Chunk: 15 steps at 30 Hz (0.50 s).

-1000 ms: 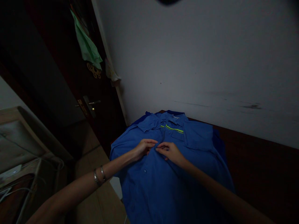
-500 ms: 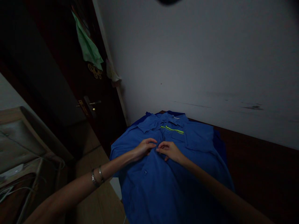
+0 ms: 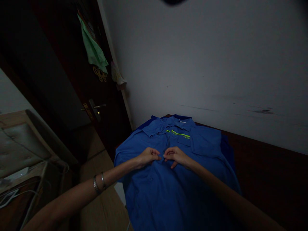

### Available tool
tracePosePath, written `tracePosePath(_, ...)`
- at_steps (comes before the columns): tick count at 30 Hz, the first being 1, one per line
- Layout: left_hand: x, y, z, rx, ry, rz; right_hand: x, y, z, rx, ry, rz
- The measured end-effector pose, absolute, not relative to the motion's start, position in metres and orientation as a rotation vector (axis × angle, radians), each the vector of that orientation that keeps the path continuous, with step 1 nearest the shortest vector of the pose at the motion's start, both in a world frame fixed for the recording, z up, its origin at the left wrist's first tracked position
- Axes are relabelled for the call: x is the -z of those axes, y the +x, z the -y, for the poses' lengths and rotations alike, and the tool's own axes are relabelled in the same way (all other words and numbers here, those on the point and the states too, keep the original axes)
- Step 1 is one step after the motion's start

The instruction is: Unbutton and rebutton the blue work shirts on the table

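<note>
A blue short-sleeved work shirt (image 3: 166, 192) with yellow-green stripes across its chest lies spread on a dark wooden table, its collar toward the wall. My left hand (image 3: 149, 156) pinches the shirt's front edge near the middle, thumb and fingers closed. Just to its right, my right hand (image 3: 176, 156) pinches the front placket too, its fingertips a short gap from the left ones. A button (image 3: 150, 178) shows on the cloth below my left hand. What lies right between the fingertips is too dark and small to make out.
Darker blue cloth (image 3: 227, 149) shows under the shirt. The table (image 3: 262, 163) stretches right along a scuffed wall (image 3: 216, 64). At left are a dark door with a handle (image 3: 97, 106), a hanging green cloth (image 3: 93, 48) and a padded headboard (image 3: 19, 144).
Both hands have come slightly lower on the shirt's front. My left fingers have closed more on the cloth, and the fabric between the hands has flattened. The view has shifted a little.
</note>
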<state>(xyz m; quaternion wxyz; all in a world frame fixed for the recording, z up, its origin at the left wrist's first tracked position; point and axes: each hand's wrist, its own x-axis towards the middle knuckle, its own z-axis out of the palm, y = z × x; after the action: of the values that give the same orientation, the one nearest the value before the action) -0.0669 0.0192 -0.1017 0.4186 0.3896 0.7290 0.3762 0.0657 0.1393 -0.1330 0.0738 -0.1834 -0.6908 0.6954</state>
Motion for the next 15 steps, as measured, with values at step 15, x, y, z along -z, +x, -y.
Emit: tracePosePath(15, 0.095, -0.068, -0.0155, -0.886, 1.037, -1.783, 0.1405, 0.0607, -0.1358, -1.934, -0.468, 2.206)
